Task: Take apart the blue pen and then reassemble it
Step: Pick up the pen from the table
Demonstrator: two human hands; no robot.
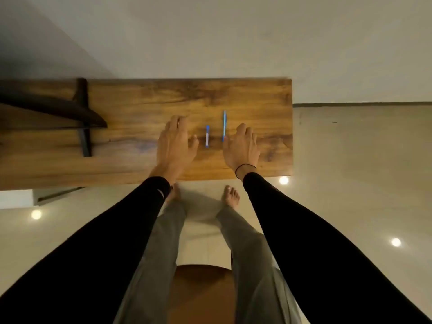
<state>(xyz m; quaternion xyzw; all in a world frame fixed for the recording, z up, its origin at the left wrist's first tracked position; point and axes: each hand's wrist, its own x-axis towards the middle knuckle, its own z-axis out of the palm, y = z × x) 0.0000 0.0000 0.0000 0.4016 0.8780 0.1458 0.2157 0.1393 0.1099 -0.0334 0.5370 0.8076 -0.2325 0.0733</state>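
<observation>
two blue pen pieces lay on the wooden table (140, 160) in front of me, side by side but apart, both pointing away from me. the shorter piece (207, 136), blue with a pale middle band, sat between my hands. the longer, thinner piece (224, 125) lay just to its right, its near end right at my right thumb; whether it touched, i could not tell. off on the left of the tabletop stood one dark curved object (53, 108) on a dark bracket, well apart from the pen pieces and not in my way. nothing lay between my hands and the pieces. my left hand (175, 143) was flat over the wood, palm down, fingers loosely spread and holding nothing, thumb angled toward the shorter piece. my right hand (243, 146) was palm down too, fingers relaxed and extended, gripping nothing. one thin black band (243, 168) circled my right wrist. both arms reached forward in black sleeves (304, 242). below the table edge i saw my two bare feet (231, 196) on the pale floor (350, 160), three bright light spots reflected in it.
</observation>
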